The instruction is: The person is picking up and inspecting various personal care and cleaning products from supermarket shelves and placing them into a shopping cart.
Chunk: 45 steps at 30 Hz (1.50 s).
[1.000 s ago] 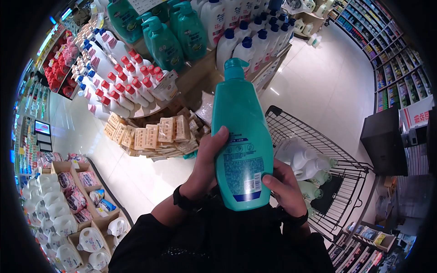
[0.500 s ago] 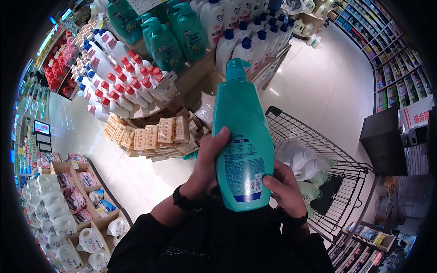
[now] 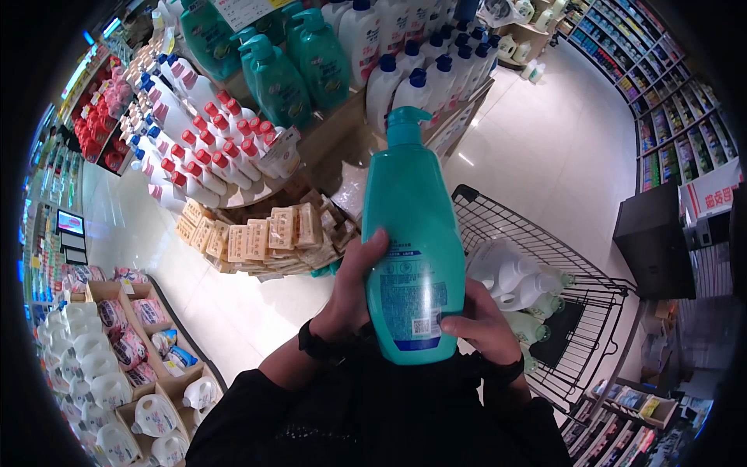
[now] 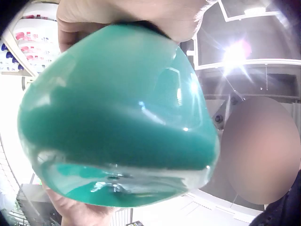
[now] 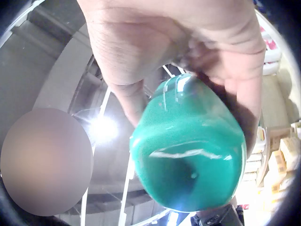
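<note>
Ceiling behind bottle base: wrist views only.

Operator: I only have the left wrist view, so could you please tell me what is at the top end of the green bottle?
Observer: The green bottle ends in a pump top of much the same green.
Operator: Thank you; is anything printed on the side that the head view shows?
Observer: Yes, a block of dark blue printed text, too small for me to read.
Operator: And where does the right thumb sit, please?
Observer: The right hand has its thumb on the lower part of that side, beside a white code patch.
</note>
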{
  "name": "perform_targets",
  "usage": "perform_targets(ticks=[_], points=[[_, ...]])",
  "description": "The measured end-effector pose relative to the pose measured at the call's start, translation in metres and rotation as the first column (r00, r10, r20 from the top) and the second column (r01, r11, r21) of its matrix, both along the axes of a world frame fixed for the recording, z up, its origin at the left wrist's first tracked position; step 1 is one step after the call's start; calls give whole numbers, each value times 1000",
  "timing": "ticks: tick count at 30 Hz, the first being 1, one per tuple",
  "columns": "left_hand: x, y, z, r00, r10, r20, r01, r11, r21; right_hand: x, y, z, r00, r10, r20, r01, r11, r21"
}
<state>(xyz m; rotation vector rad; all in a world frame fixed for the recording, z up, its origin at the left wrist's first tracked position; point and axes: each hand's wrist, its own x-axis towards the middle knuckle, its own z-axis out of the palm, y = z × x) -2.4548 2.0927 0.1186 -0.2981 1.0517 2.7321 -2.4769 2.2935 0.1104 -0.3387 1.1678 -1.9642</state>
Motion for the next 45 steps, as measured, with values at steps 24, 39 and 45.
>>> perform_targets(ticks=[24, 39, 45], points=[[-24, -13, -51, 931, -282, -230, 363, 662, 656, 12, -2, 26, 303, -191, -934, 603, 797, 33], [-25, -13, -43, 919, -292, -266, 238, 947, -217, -31, 58, 56, 708, -545, -449, 668, 723, 175], [-45, 24, -50, 703, -539, -463, -287, 381, -879, -38, 67, 70, 748, -432, -505, 588, 784, 200]])
